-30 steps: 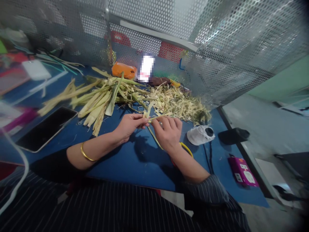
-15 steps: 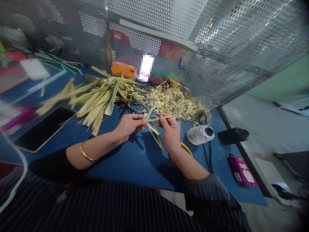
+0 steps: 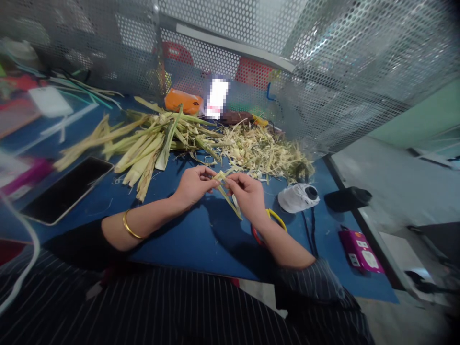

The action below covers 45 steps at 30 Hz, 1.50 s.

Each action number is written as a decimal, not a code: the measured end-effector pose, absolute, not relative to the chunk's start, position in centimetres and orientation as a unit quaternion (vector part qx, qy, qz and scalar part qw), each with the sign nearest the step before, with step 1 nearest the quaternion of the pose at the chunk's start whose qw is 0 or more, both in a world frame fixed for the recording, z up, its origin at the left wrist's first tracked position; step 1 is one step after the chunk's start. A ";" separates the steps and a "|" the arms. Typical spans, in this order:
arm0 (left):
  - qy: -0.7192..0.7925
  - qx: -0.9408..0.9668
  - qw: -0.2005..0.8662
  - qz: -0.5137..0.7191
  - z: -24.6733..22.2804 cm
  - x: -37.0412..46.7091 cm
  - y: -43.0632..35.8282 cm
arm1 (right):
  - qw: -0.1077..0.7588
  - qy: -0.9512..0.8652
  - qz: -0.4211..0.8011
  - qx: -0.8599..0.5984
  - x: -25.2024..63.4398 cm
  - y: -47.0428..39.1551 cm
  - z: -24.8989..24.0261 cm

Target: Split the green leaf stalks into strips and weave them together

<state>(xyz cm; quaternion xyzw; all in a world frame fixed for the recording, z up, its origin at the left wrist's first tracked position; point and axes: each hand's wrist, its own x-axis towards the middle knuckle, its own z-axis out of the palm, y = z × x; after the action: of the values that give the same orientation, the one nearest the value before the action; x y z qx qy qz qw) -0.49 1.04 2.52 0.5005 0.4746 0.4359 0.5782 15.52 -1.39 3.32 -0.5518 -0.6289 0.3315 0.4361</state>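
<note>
"So, what is lying at the left of the bench (image 3: 172, 244)?"

"A dark-screened phone (image 3: 68, 190) is resting flat there, and just right of it long husks (image 3: 143, 143) are spreading in a loose heap."

"Any containers?"

"An orange packet (image 3: 183, 102) is sitting behind the husks; it is keeping its contents out of sight, so I'm not able to tell what it is holding."

"And the hands?"

"The left hand (image 3: 194, 186) is pinching folded husk strips (image 3: 220, 176) between thumb and fingers, above the bench's middle. The right hand (image 3: 249, 196) is gripping the same strips from the other side, its fingertips nearly meeting the left's. One loose end is hanging down between them."

"Farther right?"

"Shredded husk (image 3: 264, 148) is lying piled directly on the bench, behind the right hand. A yellow-and-red loop (image 3: 277, 217) is showing partly under the right forearm. Beyond, a white spool (image 3: 293, 199) is lying on its side, then a black roll (image 3: 345, 201), and a purple block (image 3: 359, 249) is sitting nearer the edge."
</note>
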 end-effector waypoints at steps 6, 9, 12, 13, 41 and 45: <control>0.483 0.496 0.569 0.444 2.7 -0.3 0.7 | 0.403 -0.626 0.336 -0.577 15.4 -1.6 3.6; 0.484 0.484 0.573 0.451 2.5 -0.2 0.7 | 0.398 -0.618 0.351 -0.580 15.4 -1.7 3.7; 0.487 0.469 0.580 0.454 2.3 -0.3 0.7 | 0.410 -0.599 0.383 -0.572 15.3 -1.6 3.8; 0.489 0.463 0.583 0.455 2.3 -0.3 0.8 | 0.416 -0.593 0.392 -0.568 15.3 -1.6 3.8; 0.457 0.566 0.541 0.421 1.7 -0.6 1.0 | 0.414 -0.573 0.424 -0.566 15.3 -1.3 3.6; 0.455 0.574 0.533 0.423 1.8 -0.6 1.0 | 0.420 -0.563 0.432 -0.565 15.2 -1.2 3.4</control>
<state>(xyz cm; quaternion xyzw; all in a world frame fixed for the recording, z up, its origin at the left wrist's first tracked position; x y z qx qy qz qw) -0.61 0.99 1.78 0.5742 0.4552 0.4229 0.5332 15.18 -1.22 3.41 -0.5654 -0.5634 0.4321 0.4196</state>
